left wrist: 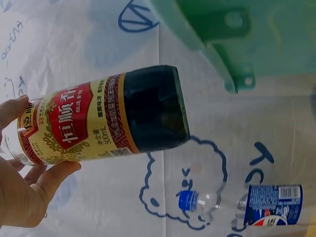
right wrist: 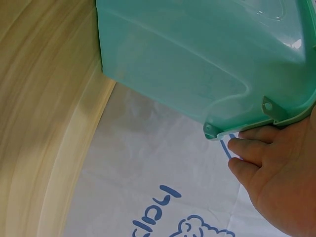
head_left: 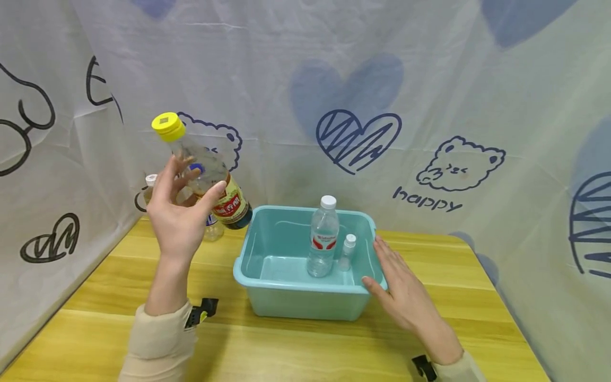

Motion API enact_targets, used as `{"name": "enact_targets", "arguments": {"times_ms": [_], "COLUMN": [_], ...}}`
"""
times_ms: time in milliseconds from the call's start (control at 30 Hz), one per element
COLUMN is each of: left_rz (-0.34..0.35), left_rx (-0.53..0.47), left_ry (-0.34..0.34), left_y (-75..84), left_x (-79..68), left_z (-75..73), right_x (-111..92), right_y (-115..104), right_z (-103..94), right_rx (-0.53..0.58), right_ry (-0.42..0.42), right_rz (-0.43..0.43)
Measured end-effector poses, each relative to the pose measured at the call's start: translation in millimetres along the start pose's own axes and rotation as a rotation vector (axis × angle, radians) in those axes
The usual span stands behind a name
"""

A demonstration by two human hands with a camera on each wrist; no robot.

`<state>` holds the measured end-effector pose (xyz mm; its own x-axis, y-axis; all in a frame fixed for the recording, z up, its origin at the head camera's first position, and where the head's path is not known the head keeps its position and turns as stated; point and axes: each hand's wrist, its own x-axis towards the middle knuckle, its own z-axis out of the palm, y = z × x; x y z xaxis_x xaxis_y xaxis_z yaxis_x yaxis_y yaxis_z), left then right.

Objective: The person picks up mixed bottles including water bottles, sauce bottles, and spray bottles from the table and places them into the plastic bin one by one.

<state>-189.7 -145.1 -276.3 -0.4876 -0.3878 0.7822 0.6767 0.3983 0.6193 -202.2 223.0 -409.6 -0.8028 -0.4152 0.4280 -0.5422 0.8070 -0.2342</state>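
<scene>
"What's hard to make out from where you sit?"

"The yellow wood-grain table (head_left: 305, 347) runs off the bottom of my head view, and both wrist views crop the turquoise rectangular plastic tub (head_left: 305, 305). In the head view, the left hand (head_left: 177, 225) and its load partly cover a clear blue-capped bottle (left wrist: 274, 197); a white-capped bottle (head_left: 151, 179) is mostly hidden there too."

"And the hands?"

"I see the left gripping a clear yellow-capped bottle (head_left: 234, 204) with a cream-and-red label, thumb and fingers curled round it. It tilts in the air near the tub's left rim, cap up and leftward. The right hand (head_left: 406, 292) has nearly straight fingers touching the tub's right rim."

"Contents?"

"In the tub, a clear plastic bottle with a white cap (head_left: 323, 239) stands upright, a smaller clear white-topped bottle (head_left: 347, 253) just beside it. Dark liquid (left wrist: 153, 111) sits low in the gripped bottle."
</scene>
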Motion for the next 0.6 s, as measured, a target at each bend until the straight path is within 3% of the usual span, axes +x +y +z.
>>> {"name": "enact_targets", "arguments": {"times_ms": [233,600], "left_rz": [-0.048,-0.104], "left_rx": [-0.087,-0.067], "left_ry": [-0.074,-0.23], "left_y": [-1.9,-0.9], "left_x": [-1.0,-6.1], "left_z": [10.9,22.7], "right_x": [0,1], "right_y": [0,0], "right_z": [-0.9,-1.0], "right_rx": [0.002,0.005], "right_ry": [-0.001,-0.008], "right_rz": [-0.007,-0.004]}}
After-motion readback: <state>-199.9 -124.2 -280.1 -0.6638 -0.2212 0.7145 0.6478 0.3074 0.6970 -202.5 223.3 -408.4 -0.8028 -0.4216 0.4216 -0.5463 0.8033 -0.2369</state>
